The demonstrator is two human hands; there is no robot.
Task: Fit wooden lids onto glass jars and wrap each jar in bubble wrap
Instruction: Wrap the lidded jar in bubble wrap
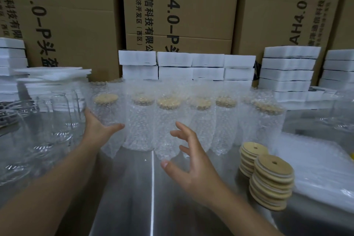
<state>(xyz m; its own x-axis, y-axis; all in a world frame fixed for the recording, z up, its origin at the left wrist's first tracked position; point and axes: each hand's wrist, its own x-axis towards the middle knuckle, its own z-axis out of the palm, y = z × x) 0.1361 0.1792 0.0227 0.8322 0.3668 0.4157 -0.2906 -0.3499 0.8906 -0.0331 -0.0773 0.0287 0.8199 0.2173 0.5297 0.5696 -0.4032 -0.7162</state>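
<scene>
Flanking both open hands' grip, wrapped jars [141,124] just beyond fingertips.

a brushed metal table [134,188] with a dull sheen. clear, glossy glass jars [63,113] at left. translucent, bumpy plastic bubble wrap [139,126] covers a row of jars. pale matt wooden lids [272,174] in stacks. white matt foam blocks [287,67]. brown matt cardboard boxes [201,5] behind.

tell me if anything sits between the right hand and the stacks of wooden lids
Nothing visible does. The right hand hovers open over bare steel table, and the stacks of wooden lids stand to its right with only clear tabletop between.
</scene>
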